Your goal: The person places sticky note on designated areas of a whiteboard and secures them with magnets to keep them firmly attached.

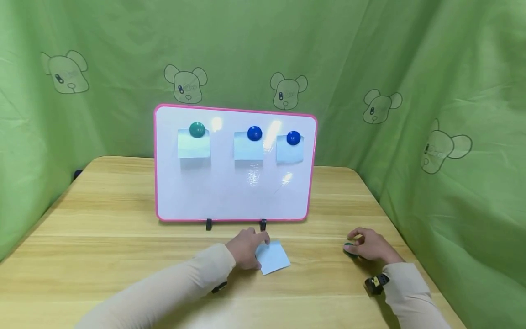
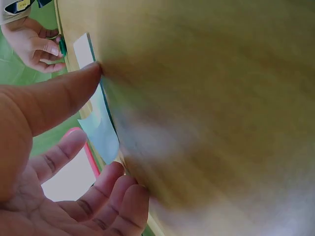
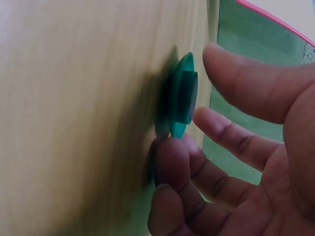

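My left hand (image 1: 245, 249) is at a pale blue sticky note (image 1: 273, 258) on the table, the thumb at its near-left edge and the index finger by its far edge. In the left wrist view the thumb (image 2: 83, 88) touches the paper (image 2: 104, 137), which bends up at one end; the index finger stands apart from the thumb. My right hand (image 1: 371, 246) is around a green round magnet (image 3: 184, 96) at the table's right side. Its flat base faces up. The fingertips (image 3: 171, 160) are against its rim, with a small gap beside the thumb (image 3: 226, 73).
Behind the hands stands a pink-framed whiteboard (image 1: 230, 192) on black feet (image 1: 208, 224). Three blue notes hang on it, one under a green magnet (image 1: 197, 130), the others under blue magnets (image 1: 255, 133). Green curtains (image 1: 238, 45) surround the wooden table (image 1: 102, 219).
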`<state>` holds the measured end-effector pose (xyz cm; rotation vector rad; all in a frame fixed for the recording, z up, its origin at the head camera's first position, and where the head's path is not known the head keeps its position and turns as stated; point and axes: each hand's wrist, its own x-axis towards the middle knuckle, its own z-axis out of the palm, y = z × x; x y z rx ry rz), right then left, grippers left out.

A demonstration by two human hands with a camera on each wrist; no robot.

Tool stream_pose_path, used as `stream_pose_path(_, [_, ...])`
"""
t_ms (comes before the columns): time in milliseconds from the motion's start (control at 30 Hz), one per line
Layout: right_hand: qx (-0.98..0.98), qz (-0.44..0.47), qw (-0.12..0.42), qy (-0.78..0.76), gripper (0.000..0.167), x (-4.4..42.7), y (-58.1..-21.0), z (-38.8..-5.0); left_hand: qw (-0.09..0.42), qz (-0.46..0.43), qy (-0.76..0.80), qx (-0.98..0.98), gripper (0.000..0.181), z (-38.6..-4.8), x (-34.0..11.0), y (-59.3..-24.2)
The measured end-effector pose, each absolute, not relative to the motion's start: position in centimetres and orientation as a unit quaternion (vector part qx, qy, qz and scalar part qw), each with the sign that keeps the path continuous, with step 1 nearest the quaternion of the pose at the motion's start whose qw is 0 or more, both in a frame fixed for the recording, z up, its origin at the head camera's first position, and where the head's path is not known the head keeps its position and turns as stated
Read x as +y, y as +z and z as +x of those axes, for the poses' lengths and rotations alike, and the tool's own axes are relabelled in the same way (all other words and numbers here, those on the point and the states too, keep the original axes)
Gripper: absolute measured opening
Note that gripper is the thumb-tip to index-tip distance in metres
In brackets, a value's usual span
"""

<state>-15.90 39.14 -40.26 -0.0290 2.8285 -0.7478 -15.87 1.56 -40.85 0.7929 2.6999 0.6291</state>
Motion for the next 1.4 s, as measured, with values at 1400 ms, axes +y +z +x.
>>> stream_pose_path(1400, [0.953,0.013,0.075,-0.292,0.024,38.2,-40.6,-15.8,0.078,0.317,0.287,0.901,0.045,-17.0,2.0,-41.5])
